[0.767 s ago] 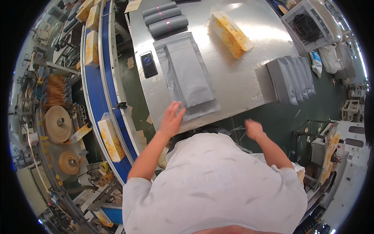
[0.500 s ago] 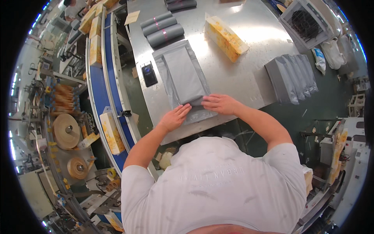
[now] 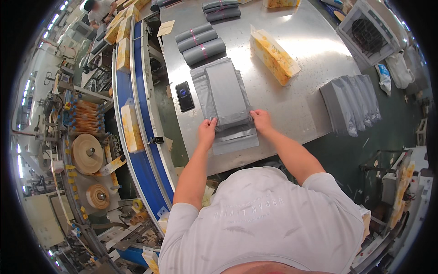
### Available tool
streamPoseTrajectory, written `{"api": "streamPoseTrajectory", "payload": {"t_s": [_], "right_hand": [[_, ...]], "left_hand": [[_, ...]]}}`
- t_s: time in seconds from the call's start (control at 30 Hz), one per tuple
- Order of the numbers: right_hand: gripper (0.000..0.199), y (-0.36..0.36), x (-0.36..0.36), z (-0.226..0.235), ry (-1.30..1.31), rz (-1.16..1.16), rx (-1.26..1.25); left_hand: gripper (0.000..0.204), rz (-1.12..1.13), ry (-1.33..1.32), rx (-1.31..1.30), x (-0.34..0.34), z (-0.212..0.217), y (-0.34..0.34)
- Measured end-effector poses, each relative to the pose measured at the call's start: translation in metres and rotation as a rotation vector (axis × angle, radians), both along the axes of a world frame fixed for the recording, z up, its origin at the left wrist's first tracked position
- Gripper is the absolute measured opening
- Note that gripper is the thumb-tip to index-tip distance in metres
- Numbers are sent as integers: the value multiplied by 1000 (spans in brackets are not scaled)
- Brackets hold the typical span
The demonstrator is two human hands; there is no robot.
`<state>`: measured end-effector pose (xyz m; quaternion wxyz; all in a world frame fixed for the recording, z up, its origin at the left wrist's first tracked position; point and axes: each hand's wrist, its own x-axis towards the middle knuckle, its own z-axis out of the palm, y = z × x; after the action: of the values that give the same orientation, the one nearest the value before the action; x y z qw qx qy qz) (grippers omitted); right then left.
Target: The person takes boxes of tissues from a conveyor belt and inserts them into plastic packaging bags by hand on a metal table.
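Note:
A flat stack of grey plastic bags (image 3: 224, 93) lies on the metal table in front of me, with a thick, narrower layer on top and a thin flap reaching toward me. My left hand (image 3: 207, 131) pinches the stack's left near corner between thumb and fingers. At the opposite near corner, my right hand (image 3: 261, 121) is closed on the right edge in the same way. A black phone (image 3: 184, 97) lies left of the stack. Just beyond it are rolled grey bundles (image 3: 204, 49) with pink bands.
A white-and-yellow oblong package (image 3: 276, 57) lies on the metal table (image 3: 292, 114). Upright grey bags (image 3: 349, 105) stand at its right edge. To the left runs a blue conveyor (image 3: 143, 160) carrying similar packages. A person (image 3: 98, 11) is at the far left, and a boxed fan (image 3: 362, 34) stands far right.
My hands were resting on the stack's near end with fingers extended; now they grip its two near corners, farther apart. The whole view has shifted slightly to the right and down.

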<state>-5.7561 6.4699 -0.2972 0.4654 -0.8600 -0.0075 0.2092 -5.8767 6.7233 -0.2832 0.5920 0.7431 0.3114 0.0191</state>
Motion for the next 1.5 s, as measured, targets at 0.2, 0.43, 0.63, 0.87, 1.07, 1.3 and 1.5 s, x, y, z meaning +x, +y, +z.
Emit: {"api": "streamPoseTrajectory", "payload": {"t_s": [0.2,0.43,0.63,0.87,1.07,1.3,1.5], "right_hand": [[48,22,-7,-3,-343,-53,113],[65,26,0,27,154,-196,387],[58,-123,-39,64,-22,-270,233],[57,-318,-35,113,-632,-336,-474],[54,-276,-1,149,-920,-262,-849],[54,-84,-22,53,-640,580,-131],[68,36,13,34,-645,892,-413]], "left_hand": [[38,238,-296,238,10,-12,-47],[77,-326,-310,-32,-5,-12,-54],[86,-650,44,763,-2,-11,-58],[89,-588,174,1002,41,-16,-56],[88,-508,216,976,80,-14,-64],[73,-366,-48,929,-6,-11,-58],[59,-39,-28,933,-151,11,-21]]}}
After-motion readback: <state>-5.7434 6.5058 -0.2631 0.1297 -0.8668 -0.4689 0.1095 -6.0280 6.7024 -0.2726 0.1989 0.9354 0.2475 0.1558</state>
